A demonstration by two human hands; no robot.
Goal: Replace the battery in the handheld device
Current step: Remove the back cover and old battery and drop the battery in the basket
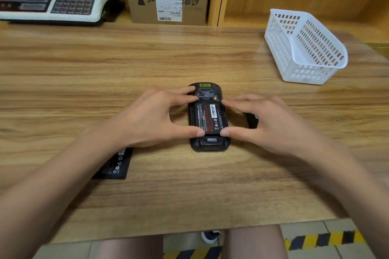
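The handheld device (209,118) lies face down mid-desk (189,59), cover off, a battery (210,119) sitting in its bay; my left hand (151,118) and right hand (271,122) pinch it from both sides, thumbs on the battery's near edge, fingers (185,91) at the far end. Another battery (113,166) lies under my left forearm. If I press unevenly, the battery could seat crooked and miss its contacts.
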